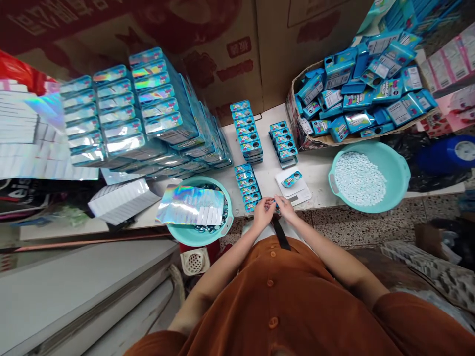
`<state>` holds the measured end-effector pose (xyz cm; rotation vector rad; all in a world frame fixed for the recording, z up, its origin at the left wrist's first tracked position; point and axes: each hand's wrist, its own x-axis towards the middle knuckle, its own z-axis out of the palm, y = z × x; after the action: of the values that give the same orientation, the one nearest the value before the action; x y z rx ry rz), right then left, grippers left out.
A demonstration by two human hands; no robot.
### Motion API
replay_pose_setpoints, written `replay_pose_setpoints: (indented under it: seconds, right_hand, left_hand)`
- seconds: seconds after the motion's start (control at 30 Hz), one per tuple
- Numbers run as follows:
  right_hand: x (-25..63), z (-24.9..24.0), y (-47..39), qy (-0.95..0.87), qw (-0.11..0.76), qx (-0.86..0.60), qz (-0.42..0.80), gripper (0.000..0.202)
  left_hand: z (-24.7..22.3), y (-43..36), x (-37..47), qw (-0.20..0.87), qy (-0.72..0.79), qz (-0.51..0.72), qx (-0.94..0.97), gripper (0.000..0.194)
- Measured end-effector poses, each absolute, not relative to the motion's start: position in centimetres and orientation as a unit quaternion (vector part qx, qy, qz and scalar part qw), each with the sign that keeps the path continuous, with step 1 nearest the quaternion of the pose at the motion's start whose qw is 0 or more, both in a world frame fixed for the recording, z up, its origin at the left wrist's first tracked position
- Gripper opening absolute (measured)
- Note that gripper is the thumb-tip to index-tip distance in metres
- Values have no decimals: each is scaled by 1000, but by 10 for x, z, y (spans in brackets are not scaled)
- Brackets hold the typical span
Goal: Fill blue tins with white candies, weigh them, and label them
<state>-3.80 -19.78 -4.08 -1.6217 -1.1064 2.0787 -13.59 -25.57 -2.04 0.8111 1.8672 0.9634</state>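
Two narrow grips, left hand [263,213] and right hand [286,208], pinch a small blue item [275,201], mostly hidden, at the edge of the table [318,182]; a blue tin [291,179] lies on the white scale [303,194] nearby.

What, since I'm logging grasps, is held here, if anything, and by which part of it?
A small blue item appears held between the left hand and right hand; at this size, its identity and the grip's exact place cannot be told.
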Motion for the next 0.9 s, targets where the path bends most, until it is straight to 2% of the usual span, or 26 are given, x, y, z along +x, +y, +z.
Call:
replay_pose_setpoints:
  seconds: [0.13, 0.3, 0.67, 0.9]
  right_hand:
    - [-38, -46, -199, -517, 173, -495, 677, 41]
    - [-36, -43, -203, -519, 167, -481, 687, 36]
    - [-39, -25, -208, -262, 169, -527, 791, 32]
    - [-20, -25, -210, -160, 151, -503, 836, 19]
  left_hand:
    - [-19, -255, -139, 444, 760, 371, 297, 14]
    - [-10, -258, -149, 395, 773, 346, 355, 10]
    - [-21, -241, -187, 304, 843, 318, 312, 16]
    - [-43, -214, -237, 243, 890, 168, 348, 13]
